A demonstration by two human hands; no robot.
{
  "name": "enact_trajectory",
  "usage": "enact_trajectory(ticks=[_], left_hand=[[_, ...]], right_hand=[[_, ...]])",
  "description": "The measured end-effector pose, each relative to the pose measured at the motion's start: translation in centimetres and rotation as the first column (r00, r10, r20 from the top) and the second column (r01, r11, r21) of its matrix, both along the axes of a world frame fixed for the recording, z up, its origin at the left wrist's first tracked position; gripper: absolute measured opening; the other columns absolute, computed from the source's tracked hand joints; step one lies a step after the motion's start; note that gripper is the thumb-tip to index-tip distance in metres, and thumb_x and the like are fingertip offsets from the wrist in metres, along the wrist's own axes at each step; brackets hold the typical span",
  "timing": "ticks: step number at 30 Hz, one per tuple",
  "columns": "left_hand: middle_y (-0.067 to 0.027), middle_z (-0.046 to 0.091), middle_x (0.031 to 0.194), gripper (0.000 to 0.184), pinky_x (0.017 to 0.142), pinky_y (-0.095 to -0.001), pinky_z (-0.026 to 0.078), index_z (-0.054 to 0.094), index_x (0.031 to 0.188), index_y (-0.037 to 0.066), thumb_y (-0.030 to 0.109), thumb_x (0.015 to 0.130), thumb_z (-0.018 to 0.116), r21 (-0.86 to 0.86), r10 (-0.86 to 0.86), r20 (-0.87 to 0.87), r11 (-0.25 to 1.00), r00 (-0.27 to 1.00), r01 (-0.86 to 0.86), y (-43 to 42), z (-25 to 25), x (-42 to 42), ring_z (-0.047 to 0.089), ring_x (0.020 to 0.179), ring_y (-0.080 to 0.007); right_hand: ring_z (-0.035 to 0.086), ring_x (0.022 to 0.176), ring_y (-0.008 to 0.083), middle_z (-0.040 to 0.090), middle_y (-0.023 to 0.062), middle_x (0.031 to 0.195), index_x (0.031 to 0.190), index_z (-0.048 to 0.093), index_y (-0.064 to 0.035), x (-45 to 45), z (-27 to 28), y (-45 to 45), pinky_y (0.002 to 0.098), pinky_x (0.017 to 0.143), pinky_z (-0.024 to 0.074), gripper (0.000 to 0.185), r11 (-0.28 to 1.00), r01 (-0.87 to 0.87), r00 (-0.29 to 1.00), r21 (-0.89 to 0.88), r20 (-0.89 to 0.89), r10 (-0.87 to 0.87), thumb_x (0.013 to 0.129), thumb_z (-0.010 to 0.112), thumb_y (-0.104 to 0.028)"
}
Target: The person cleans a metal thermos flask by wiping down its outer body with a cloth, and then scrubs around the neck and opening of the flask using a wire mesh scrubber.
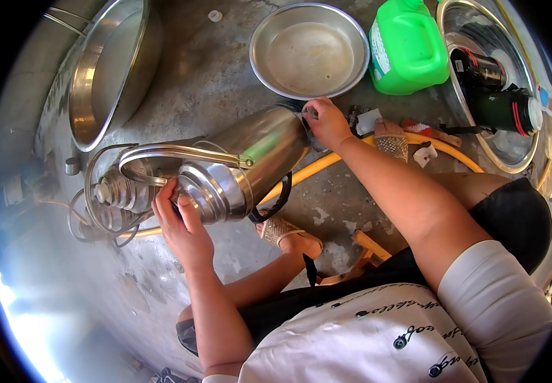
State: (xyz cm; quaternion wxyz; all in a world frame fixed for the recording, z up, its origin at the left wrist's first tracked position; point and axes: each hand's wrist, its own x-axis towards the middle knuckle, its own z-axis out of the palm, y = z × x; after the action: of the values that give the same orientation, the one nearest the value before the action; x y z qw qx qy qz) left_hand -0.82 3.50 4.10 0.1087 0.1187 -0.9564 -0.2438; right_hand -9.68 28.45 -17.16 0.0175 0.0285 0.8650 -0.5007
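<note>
The steel flask (269,137) lies tilted between my two hands, its stepped top at my left hand (183,223) and its base at my right hand (328,122). My left grip is part-spread, thumb and fingers holding that shiny, ringed top. My right fingers curl together against the base's edge; I cannot tell whether they pinch anything. The flask's body is smooth, rounded and mirror-like, with a curved metal handle (180,152) and a black side handle (280,201). Beyond it, a round metal basin (311,57) sits on the rough, stained concrete floor (193,70).
</note>
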Motion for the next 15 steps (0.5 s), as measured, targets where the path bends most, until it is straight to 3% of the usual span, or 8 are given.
enact_trajectory(ticks=[2, 4, 7, 14, 15], left_hand=[[-0.0145, 0.056, 0.113, 0.038, 0.090, -0.0406, 0.044, 0.056, 0.120, 0.005, 0.032, 0.097, 0.043, -0.007, -0.073, -0.016, 0.997, 0.997, 0.073, -0.1, 0.0, 0.0, 0.055, 0.106, -0.0320], [-0.0146, 0.055, 0.113, 0.038, 0.090, -0.0407, 0.044, 0.056, 0.119, 0.005, 0.032, 0.097, 0.043, -0.001, -0.096, -0.019, 0.995, 0.995, 0.096, -0.3, 0.0, 0.0, 0.055, 0.106, -0.0317], [-0.0149, 0.055, 0.114, 0.039, 0.091, -0.0409, 0.044, 0.057, 0.119, 0.004, 0.033, 0.096, 0.043, 0.010, -0.144, -0.032, 0.989, 0.989, 0.145, -0.6, -0.2, 0.0, 0.054, 0.106, -0.0317], [-0.0154, 0.053, 0.117, 0.042, 0.091, -0.0411, 0.044, 0.057, 0.117, 0.004, 0.039, 0.096, 0.044, -0.002, -0.270, -0.094, 0.963, 0.958, 0.271, 0.1, -0.3, -0.2, 0.054, 0.106, -0.0315], [-0.0154, 0.053, 0.117, 0.042, 0.091, -0.0411, 0.044, 0.057, 0.117, 0.004, 0.039, 0.096, 0.044, -0.002, -0.271, -0.094, 0.962, 0.958, 0.272, 0.2, -0.2, -0.2, 0.054, 0.106, -0.0315]], right_hand=[[0.062, 0.097, 0.0323, 0.063, 0.0160, 0.101, 0.099, 0.064, -0.0057, 0.1, -0.2, 0.1, 0.0397, 0.082, 0.0490, 0.015, 0.999, 0.040, 0.999, 0.009, -0.015, -0.040, 0.087, 0.065, -0.015], [0.061, 0.100, 0.0375, 0.065, 0.0183, 0.106, 0.109, 0.063, -0.0080, 0.1, -0.3, 0.3, 0.0414, 0.087, 0.0481, 0.024, 0.987, 0.160, 0.958, -0.006, 0.242, -0.154, 0.088, 0.061, -0.021], [0.060, 0.104, 0.0390, 0.065, 0.0201, 0.110, 0.114, 0.060, -0.0067, -0.3, -1.4, 0.9, 0.0437, 0.089, 0.0472, 0.029, 0.972, 0.236, 0.894, -0.009, 0.393, -0.214, 0.090, 0.058, -0.023], [0.059, 0.107, 0.0404, 0.064, 0.0241, 0.111, 0.118, 0.057, -0.0036, -0.1, -4.8, 1.2, 0.0447, 0.090, 0.0472, 0.033, 0.929, 0.370, 0.816, 0.029, 0.469, -0.339, 0.091, 0.056, -0.023], [0.063, 0.101, 0.0387, 0.065, 0.0249, 0.108, 0.117, 0.056, -0.0021, -0.3, -5.1, 1.0, 0.0436, 0.086, 0.0493, 0.032, 0.904, 0.427, 0.798, -0.013, 0.475, -0.371, 0.091, 0.055, -0.020]])
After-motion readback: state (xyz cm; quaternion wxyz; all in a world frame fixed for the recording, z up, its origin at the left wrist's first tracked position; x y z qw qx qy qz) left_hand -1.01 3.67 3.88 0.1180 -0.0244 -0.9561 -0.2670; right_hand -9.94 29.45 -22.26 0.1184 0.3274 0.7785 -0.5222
